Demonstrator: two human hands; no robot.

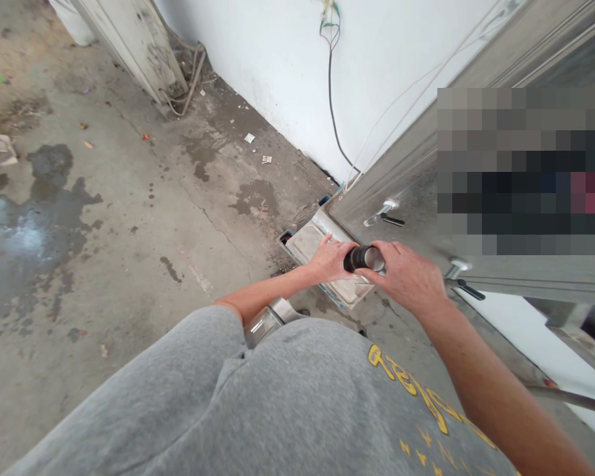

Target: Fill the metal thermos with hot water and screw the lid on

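Note:
Both my hands are closed round a short black cylinder (pixel 357 258) with ribbed bands and a round silver end facing up toward me; its exact kind I cannot make out. My left hand (pixel 331 261) grips its left side, thumb pointing away from me. From the right, my right hand (pixel 411 274) wraps the silver end with fingers and thumb. Below the hands lies a pale metal tray (pixel 307 241) on the floor, partly hidden by them. Near my left forearm and waist shows a clear container (pixel 264 325) with a silver band, mostly covered by my shirt.
A steel cabinet (pixel 416 192) on the right carries two taps (pixel 387 209) with black levers. A white wall (pixel 268 59) with a dangling black cable (pixel 333 112) stands behind. Wet patches (pixel 24 231) and litter mark the concrete floor (pixel 143 277).

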